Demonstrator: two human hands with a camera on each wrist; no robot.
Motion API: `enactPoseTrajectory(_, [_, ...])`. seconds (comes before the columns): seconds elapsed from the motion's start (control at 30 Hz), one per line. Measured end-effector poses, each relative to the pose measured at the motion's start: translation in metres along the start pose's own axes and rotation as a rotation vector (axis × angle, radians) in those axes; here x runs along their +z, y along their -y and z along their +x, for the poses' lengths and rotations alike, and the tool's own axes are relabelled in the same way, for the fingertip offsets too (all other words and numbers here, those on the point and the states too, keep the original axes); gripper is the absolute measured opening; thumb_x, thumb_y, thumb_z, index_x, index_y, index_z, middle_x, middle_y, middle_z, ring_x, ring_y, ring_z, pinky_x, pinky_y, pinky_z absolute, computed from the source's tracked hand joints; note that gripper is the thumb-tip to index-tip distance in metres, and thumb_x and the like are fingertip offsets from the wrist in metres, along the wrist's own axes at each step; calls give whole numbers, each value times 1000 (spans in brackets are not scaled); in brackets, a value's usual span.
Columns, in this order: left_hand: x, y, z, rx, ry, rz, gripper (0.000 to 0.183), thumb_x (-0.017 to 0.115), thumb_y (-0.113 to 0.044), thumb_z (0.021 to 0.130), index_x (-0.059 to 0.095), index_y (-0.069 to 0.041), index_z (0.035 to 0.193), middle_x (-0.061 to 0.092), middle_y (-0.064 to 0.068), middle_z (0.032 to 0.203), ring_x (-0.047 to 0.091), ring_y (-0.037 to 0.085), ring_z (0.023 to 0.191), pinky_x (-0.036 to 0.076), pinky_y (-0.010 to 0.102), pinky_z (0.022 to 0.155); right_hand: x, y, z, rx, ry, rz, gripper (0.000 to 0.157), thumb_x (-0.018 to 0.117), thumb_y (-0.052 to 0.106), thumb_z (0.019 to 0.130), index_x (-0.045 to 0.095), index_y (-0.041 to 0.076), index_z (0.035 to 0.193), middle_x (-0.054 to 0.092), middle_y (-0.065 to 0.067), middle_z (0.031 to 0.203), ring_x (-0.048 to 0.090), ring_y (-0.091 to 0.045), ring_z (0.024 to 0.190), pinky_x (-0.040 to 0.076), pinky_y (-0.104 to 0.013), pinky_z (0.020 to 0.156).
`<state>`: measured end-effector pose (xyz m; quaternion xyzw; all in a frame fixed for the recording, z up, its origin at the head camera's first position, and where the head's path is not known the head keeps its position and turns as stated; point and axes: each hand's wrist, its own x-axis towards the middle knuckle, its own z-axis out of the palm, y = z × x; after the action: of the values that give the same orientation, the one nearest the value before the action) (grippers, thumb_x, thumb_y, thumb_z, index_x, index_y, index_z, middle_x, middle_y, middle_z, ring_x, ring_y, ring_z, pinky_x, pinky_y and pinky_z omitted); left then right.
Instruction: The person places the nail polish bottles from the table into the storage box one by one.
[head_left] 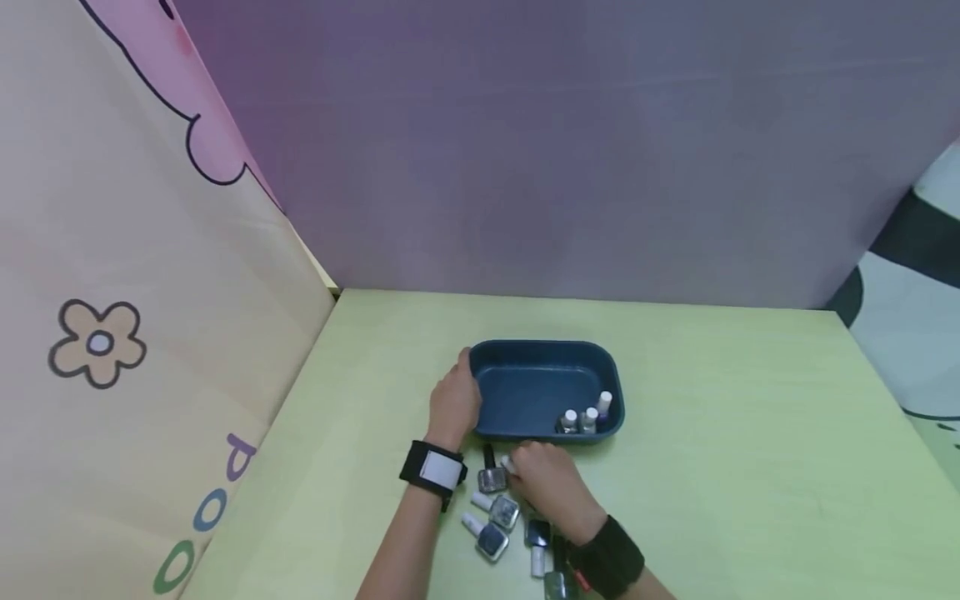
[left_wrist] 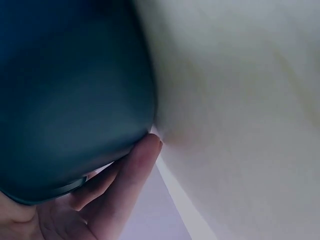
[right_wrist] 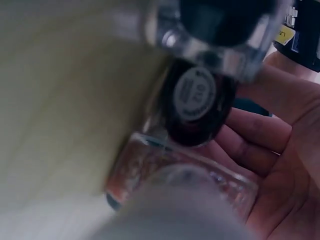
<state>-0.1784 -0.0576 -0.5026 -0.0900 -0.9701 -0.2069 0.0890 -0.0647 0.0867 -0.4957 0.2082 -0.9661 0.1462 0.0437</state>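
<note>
My left hand (head_left: 454,407) grips the left end of a dark blue tray (head_left: 546,346), fingers at its rim. In the left wrist view, a finger (left_wrist: 132,175) lies along the tray's outer wall (left_wrist: 85,115). Just in front of the tray, my right hand (head_left: 553,487) holds a nail polish bottle, whose white cap (head_left: 508,464) shows by the fingers. From the right wrist, a dark bottle with a round label marked 012 (right_wrist: 194,95) sits against the curled fingers, with a clear glass bottle (right_wrist: 220,182) close below it. Several white-capped bottles (head_left: 589,421) stand in the tray's near right corner.
More nail polish bottles lie in front of the tray: a black-capped one (head_left: 491,478), a glittery one (head_left: 504,511), a dark one (head_left: 492,542) and another dark one (head_left: 538,533). A further bottle (head_left: 559,583) lies beside my right wrist. A purple-grey panel (head_left: 570,167) backs the table.
</note>
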Motion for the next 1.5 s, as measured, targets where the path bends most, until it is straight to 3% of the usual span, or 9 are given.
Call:
enactPoseTrajectory(0.17, [3, -4, 1, -2, 22, -18, 49, 43, -14, 92, 32, -7, 140, 62, 13, 94, 54, 21, 59, 41, 33, 51, -4, -2, -3, -13, 27, 4, 19, 64, 14, 68, 47, 20, 62, 40, 8, 62, 36, -7, 51, 31, -26, 45])
enactPoseTrajectory(0.43, [0, 0, -1, 4, -14, -18, 49, 46, -13, 91, 34, -7, 139, 63, 14, 92, 55, 21, 59, 42, 34, 51, -23, 4, -6, -45, 44, 56, 13, 63, 13, 67, 51, 18, 70, 40, 12, 62, 35, -4, 51, 31, -22, 46])
enactPoseTrajectory(0.57, [1, 4, 0, 6, -12, -27, 49, 45, -13, 92, 34, -6, 139, 63, 15, 94, 55, 21, 60, 42, 34, 52, -30, 6, -7, -97, 50, 19, 15, 63, 8, 68, 54, 16, 76, 43, 11, 63, 35, -3, 52, 32, -21, 48])
enactPoseTrajectory(0.67, [3, 6, 1, 6, -7, -28, 49, 44, -13, 92, 33, -6, 139, 62, 14, 94, 55, 21, 59, 42, 33, 51, -33, 4, -6, -134, 57, -8, 20, 64, 5, 67, 57, 13, 85, 50, 8, 69, 41, -4, 57, 35, -20, 51])
enactPoseTrajectory(0.8, [3, 7, 0, 5, -10, -19, 49, 44, -12, 91, 34, -6, 138, 62, 14, 91, 51, 19, 55, 40, 32, 49, -38, 3, -5, -169, 73, 35, 27, 64, 3, 68, 61, 13, 94, 60, 4, 81, 52, -6, 67, 41, -20, 59])
enactPoseTrajectory(1.03, [3, 6, 5, 10, -11, -29, 48, 43, -13, 92, 33, -6, 138, 62, 14, 92, 51, 19, 55, 39, 32, 49, -49, 0, -2, -215, 96, 115, 26, 61, 0, 71, 64, 13, 93, 64, 2, 88, 57, -6, 75, 44, -20, 66])
enactPoseTrajectory(1.23, [3, 5, 4, -4, -11, -34, 46, 41, -13, 92, 34, -7, 138, 62, 15, 96, 57, 25, 64, 44, 36, 54, -67, 2, -1, -195, 58, 221, 27, 58, -1, 77, 65, 12, 99, 64, 3, 92, 56, -4, 80, 44, -19, 68])
enactPoseTrajectory(1.5, [6, 6, 5, -16, 6, -24, 48, 41, -14, 93, 32, -7, 139, 62, 16, 99, 58, 25, 65, 44, 36, 55, -86, -4, 7, -176, -17, 212, 20, 62, 5, 81, 65, 15, 98, 62, 3, 89, 55, -4, 77, 44, -20, 66])
